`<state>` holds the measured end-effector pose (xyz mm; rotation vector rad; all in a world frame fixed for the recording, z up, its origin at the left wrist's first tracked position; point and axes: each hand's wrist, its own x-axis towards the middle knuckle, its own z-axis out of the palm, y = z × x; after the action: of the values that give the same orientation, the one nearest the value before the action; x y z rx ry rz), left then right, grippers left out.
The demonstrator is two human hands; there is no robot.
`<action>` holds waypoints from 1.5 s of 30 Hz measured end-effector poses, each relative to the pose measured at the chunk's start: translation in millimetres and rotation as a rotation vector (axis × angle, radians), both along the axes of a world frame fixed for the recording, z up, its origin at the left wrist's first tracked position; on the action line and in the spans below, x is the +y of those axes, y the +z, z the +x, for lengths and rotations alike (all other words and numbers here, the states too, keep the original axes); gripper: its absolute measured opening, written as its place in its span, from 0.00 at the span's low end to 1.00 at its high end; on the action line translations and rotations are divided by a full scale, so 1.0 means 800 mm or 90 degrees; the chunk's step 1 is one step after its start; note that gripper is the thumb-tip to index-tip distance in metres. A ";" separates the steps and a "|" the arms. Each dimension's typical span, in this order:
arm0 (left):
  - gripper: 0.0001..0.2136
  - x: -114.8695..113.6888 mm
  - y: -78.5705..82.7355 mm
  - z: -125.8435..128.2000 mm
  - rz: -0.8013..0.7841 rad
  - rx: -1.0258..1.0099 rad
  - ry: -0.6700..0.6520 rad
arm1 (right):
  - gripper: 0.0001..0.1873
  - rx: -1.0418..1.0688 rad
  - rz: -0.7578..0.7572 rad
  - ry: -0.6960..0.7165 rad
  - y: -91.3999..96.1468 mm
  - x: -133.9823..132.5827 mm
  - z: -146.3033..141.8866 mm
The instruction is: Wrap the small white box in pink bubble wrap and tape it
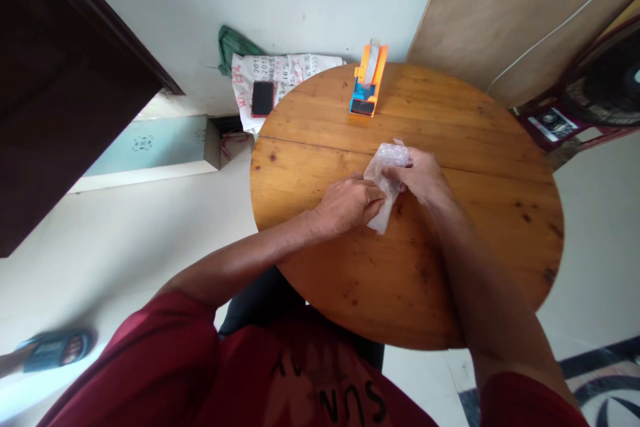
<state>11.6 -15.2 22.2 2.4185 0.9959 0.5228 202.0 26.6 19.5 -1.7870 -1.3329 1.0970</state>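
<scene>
A piece of clear bubble wrap [383, 217] hangs between my two hands over the round wooden table [350, 280]. Its upper end looks rolled or bunched up, and I cannot make out whether anything lies inside it. My left hand [353, 203] pinches the lower left part with closed fingers. My right hand [423, 173] grips the upper right end, thumb in front and fingers behind. Beyond them, near the table's far edge, stands an orange and blue tape dispenser [369, 80] with a roll of clear tape.
Left of the table, a dark phone [263, 99] lies on a printed white sack [295, 70], with a green bag [235, 47] behind. The wall [300, 0] rises close behind the table. At lower left a foot in a blue slipper [57, 349] shows on the floor.
</scene>
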 end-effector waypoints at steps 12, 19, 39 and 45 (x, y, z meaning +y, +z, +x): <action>0.12 -0.008 -0.006 -0.003 0.034 -0.046 0.030 | 0.11 0.098 0.039 -0.006 -0.004 0.000 0.002; 0.11 -0.013 -0.013 0.000 0.035 -0.074 0.075 | 0.14 0.221 0.014 -0.003 0.006 -0.006 -0.002; 0.25 -0.015 -0.044 0.009 -0.108 -0.262 0.248 | 0.09 0.072 0.226 0.058 0.041 -0.089 -0.034; 0.09 -0.008 -0.050 0.006 -0.144 -0.311 0.247 | 0.07 -0.020 0.257 0.095 0.042 -0.099 -0.038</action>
<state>16.6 -21.8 -17.7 1.7753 1.2203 1.0148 171.8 -52.6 52.9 -1.4314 -1.5979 0.8048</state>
